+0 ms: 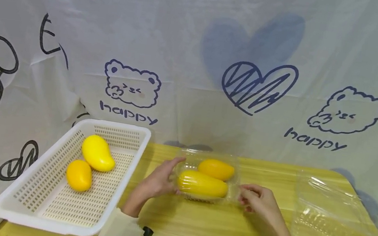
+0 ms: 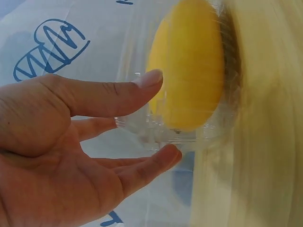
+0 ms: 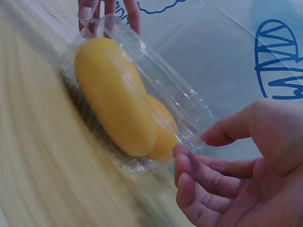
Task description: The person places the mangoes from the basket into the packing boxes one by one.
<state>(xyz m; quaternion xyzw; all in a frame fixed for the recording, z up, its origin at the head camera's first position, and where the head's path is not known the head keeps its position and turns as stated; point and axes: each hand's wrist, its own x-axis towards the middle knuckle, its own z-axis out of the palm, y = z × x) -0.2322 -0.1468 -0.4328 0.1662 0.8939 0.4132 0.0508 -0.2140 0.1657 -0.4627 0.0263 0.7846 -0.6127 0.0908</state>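
A clear plastic clamshell box [image 1: 202,198] stands on the table with two yellow mangoes inside: a front mango [image 1: 202,184] and a rear mango [image 1: 216,169]. Its lid appears closed over them. My left hand [image 1: 162,177] is at the box's left end, thumb and fingers extended about it, as the left wrist view shows. At the opposite end, my right hand [image 1: 260,202] pinches the rim near a corner between thumb and fingertips. In the right wrist view, the long front mango [image 3: 113,94] partly covers the rear mango [image 3: 163,123].
On the left stands a white perforated basket [image 1: 125,190] holding a bright yellow mango [image 1: 97,153] and an orange-yellow mango [image 1: 79,175]. A second transparent plastic container [image 1: 333,233] lies at the right side of the wooden table [image 1: 201,232]. Behind hangs a printed cloth [image 1: 191,53].
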